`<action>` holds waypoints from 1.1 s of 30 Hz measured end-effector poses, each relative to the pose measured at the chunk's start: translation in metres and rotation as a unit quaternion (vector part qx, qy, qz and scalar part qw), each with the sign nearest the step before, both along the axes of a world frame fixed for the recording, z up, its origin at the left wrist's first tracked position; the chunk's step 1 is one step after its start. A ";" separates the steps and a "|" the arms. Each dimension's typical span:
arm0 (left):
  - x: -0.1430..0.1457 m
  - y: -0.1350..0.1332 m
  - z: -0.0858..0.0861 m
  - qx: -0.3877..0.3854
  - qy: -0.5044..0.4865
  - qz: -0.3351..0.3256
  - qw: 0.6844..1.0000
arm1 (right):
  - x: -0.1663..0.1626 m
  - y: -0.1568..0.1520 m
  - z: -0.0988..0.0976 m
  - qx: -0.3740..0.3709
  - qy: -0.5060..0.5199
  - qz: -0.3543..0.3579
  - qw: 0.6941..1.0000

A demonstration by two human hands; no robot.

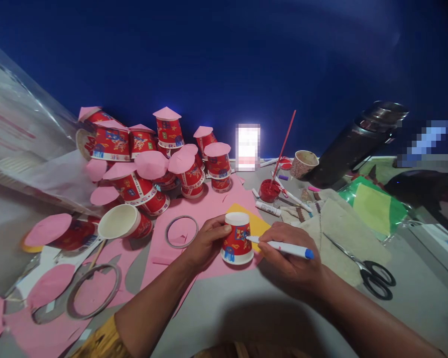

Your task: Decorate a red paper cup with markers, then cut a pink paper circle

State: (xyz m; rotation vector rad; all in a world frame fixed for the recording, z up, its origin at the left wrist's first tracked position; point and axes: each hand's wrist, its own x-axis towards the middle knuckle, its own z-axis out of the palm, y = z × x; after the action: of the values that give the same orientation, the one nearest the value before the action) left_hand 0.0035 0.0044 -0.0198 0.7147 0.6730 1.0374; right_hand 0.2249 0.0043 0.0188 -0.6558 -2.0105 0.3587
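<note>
My left hand (209, 238) is closed round the left side of a red paper cup (233, 248), which is upside down with its white base on top. Blue drawing shows on the cup's side: a square window shape and an arched shape near the rim. In my right hand (294, 253) is a white marker (283, 246) with a blue end, gripped like a pen. Its tip is at the drawn blue square; whether it presses on the cup is hard to tell. Pink paper (205, 211) and a yellow sheet (259, 223) lie beneath and behind the cup.
Several red cups with pink paper cones (167, 130) are stacked at the back left. Rolls of tape (115, 283) lie on pink scraps. Behind my right hand are a small pot of red paint (269, 191) and a cloth (336, 228); scissors (375, 278) and a black flask (351, 139) are further right.
</note>
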 end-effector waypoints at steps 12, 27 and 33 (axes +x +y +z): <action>0.000 0.000 0.001 0.000 0.008 -0.004 1.000 | -0.001 -0.001 -0.003 -0.010 0.028 0.001 1.000; 0.000 0.000 0.001 0.009 0.001 -0.012 1.000 | 0.002 0.001 0.001 -0.024 0.010 0.014 1.000; -0.001 0.000 0.002 -0.006 0.007 0.010 1.000 | 0.003 -0.001 0.005 -0.008 0.047 -0.022 0.999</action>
State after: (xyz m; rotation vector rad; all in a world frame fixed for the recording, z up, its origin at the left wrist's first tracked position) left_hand 0.0029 0.0042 -0.0179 0.7067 0.6979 1.0463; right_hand 0.2274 0.0034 0.0234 -0.6795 -1.9036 0.3730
